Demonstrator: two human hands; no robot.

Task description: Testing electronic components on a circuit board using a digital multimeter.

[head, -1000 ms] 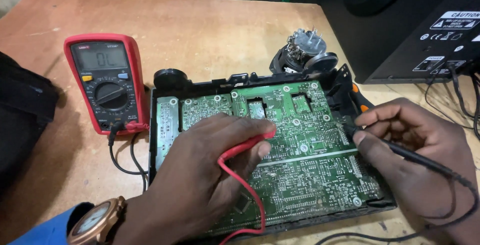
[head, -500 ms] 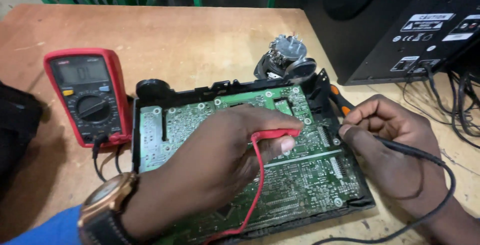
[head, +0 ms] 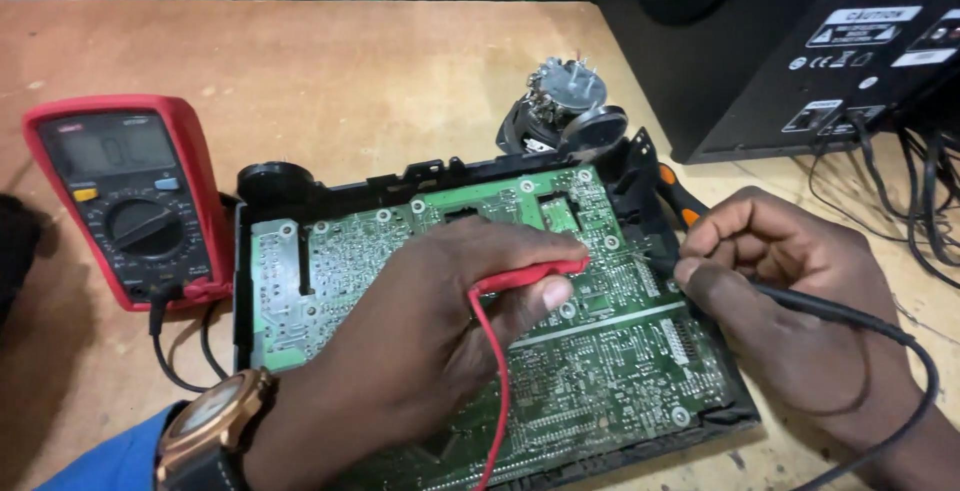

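Above, the left hand (head: 430, 341) pinches a red probe (head: 530, 273) against the green circuit board (head: 600, 371); the right hand (head: 790, 291) pinches a black probe (head: 800, 303), apparently touching the board's edge.

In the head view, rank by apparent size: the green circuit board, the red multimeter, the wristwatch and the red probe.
1. Green circuit board, largest by far.
2. Red multimeter.
3 and 4. Wristwatch and red probe, held in the left hand: too alike to rank, and the watch sits nearer the camera.
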